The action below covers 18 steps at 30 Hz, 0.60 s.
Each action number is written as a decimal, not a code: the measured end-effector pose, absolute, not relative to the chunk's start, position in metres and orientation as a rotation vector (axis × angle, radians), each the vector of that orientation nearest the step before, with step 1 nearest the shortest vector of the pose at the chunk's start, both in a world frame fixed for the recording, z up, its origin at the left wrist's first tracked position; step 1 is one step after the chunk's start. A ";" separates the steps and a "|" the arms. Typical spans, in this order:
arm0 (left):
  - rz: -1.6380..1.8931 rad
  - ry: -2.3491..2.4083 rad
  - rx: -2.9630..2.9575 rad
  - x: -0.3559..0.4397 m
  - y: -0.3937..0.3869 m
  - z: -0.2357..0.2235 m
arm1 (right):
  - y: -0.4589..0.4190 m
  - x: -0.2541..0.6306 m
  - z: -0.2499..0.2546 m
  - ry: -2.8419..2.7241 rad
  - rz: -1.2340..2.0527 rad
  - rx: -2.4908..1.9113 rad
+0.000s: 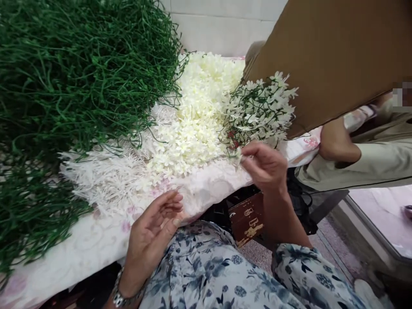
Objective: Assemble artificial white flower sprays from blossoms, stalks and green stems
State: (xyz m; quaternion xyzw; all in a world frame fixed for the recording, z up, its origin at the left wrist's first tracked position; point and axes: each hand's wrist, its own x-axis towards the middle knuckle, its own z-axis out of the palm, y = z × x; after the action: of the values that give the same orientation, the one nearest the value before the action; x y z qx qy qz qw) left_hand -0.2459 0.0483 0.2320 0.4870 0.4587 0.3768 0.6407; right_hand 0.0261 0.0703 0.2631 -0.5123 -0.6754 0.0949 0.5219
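Observation:
My right hand [268, 167] is at the table's front edge, its thumb and fingertips pinched together on a small white artificial flower [238, 155]. Just behind it is a bunch of white artificial flowers on green stems [260, 109]. Held over the near edge of the cloth, my left hand [154, 231] has nothing in it, with the fingers half curled and the thumb apart. Between and beyond the hands spreads a heap of cream-white flower heads [196, 133]. Thin white petal-like pieces [106, 176] lie in a pile to its left.
A large mass of green artificial stems [83, 73] covers the left side of the flower-patterned tablecloth [96, 244]. A big cardboard box [325, 60] stands at the back right. Beside it is another person's arm [337, 141]. Below the table edge is a brown printed box [247, 219].

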 end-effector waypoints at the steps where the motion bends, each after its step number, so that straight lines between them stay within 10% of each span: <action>1: 0.832 1.052 1.119 -0.246 0.047 0.230 | 0.075 0.042 0.265 -1.536 0.105 -1.319; 7: 0.714 1.117 1.172 -0.248 0.046 0.218 | 0.098 0.112 0.266 -1.258 -0.579 -1.929; 18: 0.726 1.182 1.388 -0.260 0.044 0.213 | 0.076 0.098 0.257 -1.378 -0.642 -1.988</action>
State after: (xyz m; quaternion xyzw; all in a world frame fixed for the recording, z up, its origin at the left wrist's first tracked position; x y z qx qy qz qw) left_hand -0.2596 0.0439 0.2133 0.5879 0.5005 0.3076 0.5561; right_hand 0.0984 0.0765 0.2571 -0.7541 -0.5227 -0.2435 0.3143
